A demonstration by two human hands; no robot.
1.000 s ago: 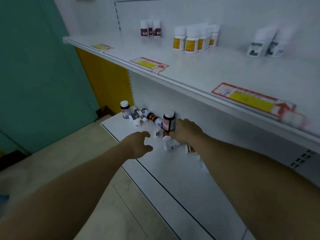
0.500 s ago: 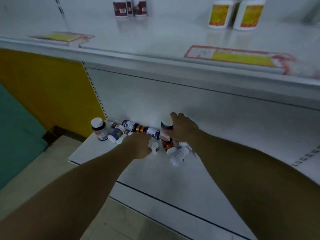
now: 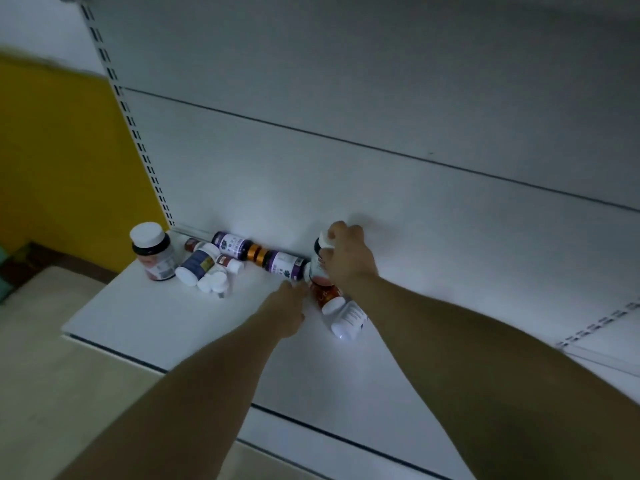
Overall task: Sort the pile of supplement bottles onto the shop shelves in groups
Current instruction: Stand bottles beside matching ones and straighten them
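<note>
A pile of supplement bottles lies on the white bottom shelf (image 3: 156,317) against the back panel. My right hand (image 3: 348,259) grips an upright dark bottle with a white cap (image 3: 320,245). Below it lie a red bottle (image 3: 325,294) and a white bottle (image 3: 348,320). My left hand (image 3: 285,306) reaches in beside the red bottle; its fingertips are hidden, so I cannot tell whether it holds anything. Two purple-labelled bottles (image 3: 232,244) (image 3: 285,265) lie along the back. Further left are a blue-labelled white bottle (image 3: 195,266) and an upright dark bottle (image 3: 150,251).
A slotted upright (image 3: 138,140) marks the shelf unit's left end, with a yellow wall (image 3: 62,161) beyond it. Beige floor (image 3: 52,393) lies in front of the shelf edge. The shelf to the right of my arms is bare white.
The view has dropped and closed in, so the upper shelf is out of sight. My left hand has moved forward to the bottles beside my right hand, covering a small white bottle.
</note>
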